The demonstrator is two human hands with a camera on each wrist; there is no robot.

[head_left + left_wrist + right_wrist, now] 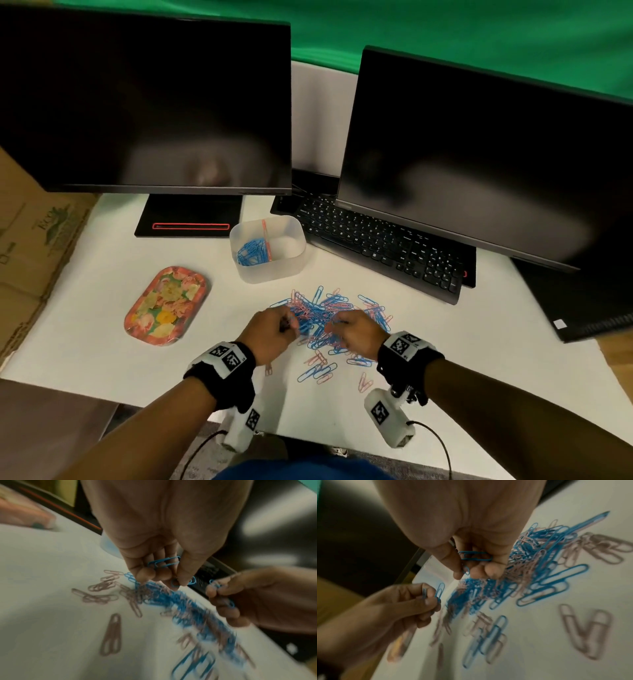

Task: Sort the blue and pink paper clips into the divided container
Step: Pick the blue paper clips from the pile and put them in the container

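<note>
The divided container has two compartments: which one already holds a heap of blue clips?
The left compartment of the divided container: blue clips are heaped there, while the right compartment looks empty.

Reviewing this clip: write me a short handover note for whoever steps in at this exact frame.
Left hand: fingers curled round blue paper clips, just over the pile.
Right hand: also pinches blue clips, above the pile.
Mixed pile of blue and pink clips lies on the white table, in front of the divided container.
Done: a heap of blue clips sits in the container's left compartment; the right one looks empty.
Left: drop the held blue clips in the left compartment, then sort the rest, pink ones to the right.
</note>
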